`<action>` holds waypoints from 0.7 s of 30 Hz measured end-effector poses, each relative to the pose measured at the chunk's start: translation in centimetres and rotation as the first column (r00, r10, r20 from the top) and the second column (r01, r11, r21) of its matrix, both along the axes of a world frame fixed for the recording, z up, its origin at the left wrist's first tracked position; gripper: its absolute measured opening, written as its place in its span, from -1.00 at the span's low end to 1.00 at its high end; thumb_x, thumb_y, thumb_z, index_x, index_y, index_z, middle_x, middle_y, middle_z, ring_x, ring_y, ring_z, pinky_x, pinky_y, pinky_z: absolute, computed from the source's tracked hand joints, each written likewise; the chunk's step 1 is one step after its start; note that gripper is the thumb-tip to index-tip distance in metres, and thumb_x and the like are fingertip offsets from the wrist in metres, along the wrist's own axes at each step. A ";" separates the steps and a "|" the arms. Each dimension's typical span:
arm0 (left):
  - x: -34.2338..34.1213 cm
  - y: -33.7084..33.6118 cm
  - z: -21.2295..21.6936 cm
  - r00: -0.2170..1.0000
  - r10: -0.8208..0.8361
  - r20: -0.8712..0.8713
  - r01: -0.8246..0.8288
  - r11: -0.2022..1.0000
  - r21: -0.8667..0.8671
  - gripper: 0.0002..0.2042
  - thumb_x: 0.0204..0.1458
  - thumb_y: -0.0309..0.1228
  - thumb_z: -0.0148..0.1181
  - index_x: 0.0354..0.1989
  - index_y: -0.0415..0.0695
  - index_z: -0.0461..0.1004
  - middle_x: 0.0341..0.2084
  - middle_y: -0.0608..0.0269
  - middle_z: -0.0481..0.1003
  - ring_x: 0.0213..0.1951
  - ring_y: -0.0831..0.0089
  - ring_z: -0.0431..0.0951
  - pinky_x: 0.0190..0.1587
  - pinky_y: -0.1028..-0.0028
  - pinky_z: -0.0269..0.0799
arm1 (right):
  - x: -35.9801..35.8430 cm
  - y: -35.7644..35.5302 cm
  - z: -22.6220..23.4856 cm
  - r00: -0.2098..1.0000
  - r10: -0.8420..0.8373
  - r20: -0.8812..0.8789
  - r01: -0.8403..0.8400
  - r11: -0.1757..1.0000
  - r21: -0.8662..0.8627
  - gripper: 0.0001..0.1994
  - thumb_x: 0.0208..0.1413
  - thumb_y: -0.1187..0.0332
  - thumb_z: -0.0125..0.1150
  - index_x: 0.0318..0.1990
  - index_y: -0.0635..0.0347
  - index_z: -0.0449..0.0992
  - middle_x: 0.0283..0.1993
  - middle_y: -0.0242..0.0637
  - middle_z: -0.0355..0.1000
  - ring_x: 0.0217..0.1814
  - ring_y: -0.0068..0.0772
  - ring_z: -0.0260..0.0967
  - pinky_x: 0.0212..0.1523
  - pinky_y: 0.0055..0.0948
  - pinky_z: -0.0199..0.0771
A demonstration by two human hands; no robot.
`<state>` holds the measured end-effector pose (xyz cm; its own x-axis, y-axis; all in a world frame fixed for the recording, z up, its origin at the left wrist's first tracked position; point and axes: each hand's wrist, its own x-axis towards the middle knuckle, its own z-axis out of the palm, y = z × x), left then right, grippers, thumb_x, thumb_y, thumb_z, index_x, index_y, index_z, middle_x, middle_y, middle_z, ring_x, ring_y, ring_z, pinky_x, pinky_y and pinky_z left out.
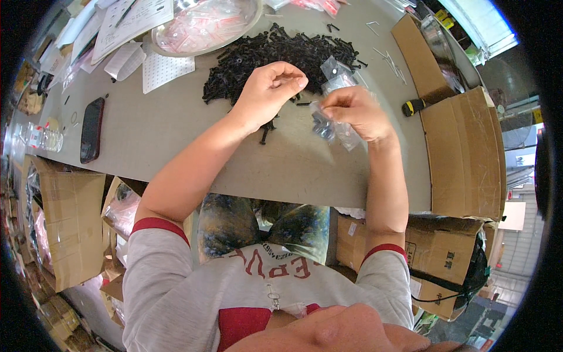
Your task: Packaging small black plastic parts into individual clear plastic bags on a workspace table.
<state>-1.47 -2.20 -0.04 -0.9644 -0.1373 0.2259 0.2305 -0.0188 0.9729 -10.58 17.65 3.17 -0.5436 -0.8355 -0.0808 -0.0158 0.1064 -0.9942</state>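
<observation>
A large heap of black screws (246,61) lies on the grey table in front of me. My left hand (267,94) is over the near side of the heap, its thumb and fingers pinched together; whatever is between them is too small to make out. To its right, my right hand (358,111) grips a small clear plastic bag (321,126) with dark pieces in its lower part. More clear bags (337,73) lie beside and beyond that hand. A few loose screws (264,134) have strayed toward me from the heap.
At the far left stand a metal bowl (255,17) of clear bags and some papers (126,29). A phone (92,130) and plastic bottle (46,138) lie left. Hex keys (392,66), a yellow-black tool (413,107) and cardboard boxes (463,155) line the right.
</observation>
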 end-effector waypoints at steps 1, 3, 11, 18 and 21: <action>-0.2 0.1 0.0 1.000 0.008 -0.002 -0.008 1.000 0.025 -0.80 0.10 -0.36 0.15 -0.23 -0.26 0.46 -0.34 0.28 0.51 -0.27 0.58 0.49 -0.13 0.56 0.39 | -0.5 -0.3 -1.0 0.979 -0.009 -0.203 0.047 0.983 0.180 -0.89 -0.09 0.44 0.29 -0.43 0.30 0.55 -0.57 -0.41 0.41 -0.53 -0.65 0.25 -0.49 -0.57 0.26; -0.2 0.0 -0.2 1.000 -0.003 0.003 0.003 1.000 0.027 -0.79 0.11 -0.36 0.15 -0.21 -0.26 0.46 -0.35 0.29 0.51 -0.27 0.59 0.48 -0.13 0.57 0.39 | -0.7 -0.5 -1.3 0.919 0.022 -0.394 0.124 0.932 0.341 -0.91 -0.08 0.46 0.28 -0.42 0.30 0.55 -0.55 -0.41 0.43 -0.52 -0.66 0.26 -0.49 -0.58 0.26; 0.4 0.3 0.0 0.984 -0.122 0.128 0.140 0.980 -0.141 -0.77 0.10 -0.37 0.15 -0.21 -0.31 0.48 -0.41 0.36 0.49 -0.37 0.67 0.41 -0.27 0.61 0.36 | 0.2 -1.2 -0.7 0.964 -0.051 -0.261 0.077 0.993 0.094 -0.91 -0.08 0.48 0.29 -0.42 0.31 0.53 -0.50 -0.45 0.43 -0.48 -0.72 0.27 -0.48 -0.63 0.27; 0.6 0.6 0.4 1.000 -0.022 0.003 0.022 0.960 -0.279 -0.82 0.11 -0.41 0.11 -0.29 -0.32 0.46 -0.48 0.40 0.45 -0.46 0.69 0.34 -0.39 0.62 0.30 | 0.9 -1.4 -0.8 0.964 -0.139 -0.226 0.116 0.987 -0.112 -0.91 -0.06 0.52 0.27 -0.40 0.27 0.47 -0.48 -0.49 0.40 -0.47 -0.74 0.23 -0.47 -0.65 0.26; 0.8 0.9 0.2 0.996 0.039 -0.082 -0.066 0.931 -0.358 -0.84 0.13 -0.43 0.08 -0.33 -0.31 0.43 -0.54 0.37 0.41 -0.49 0.68 0.31 -0.43 0.60 0.28 | 1.3 -1.9 -0.3 0.936 -0.149 -0.319 0.127 0.988 -0.091 -0.91 -0.04 0.50 0.25 -0.40 0.26 0.44 -0.49 -0.50 0.35 -0.47 -0.75 0.18 -0.46 -0.65 0.22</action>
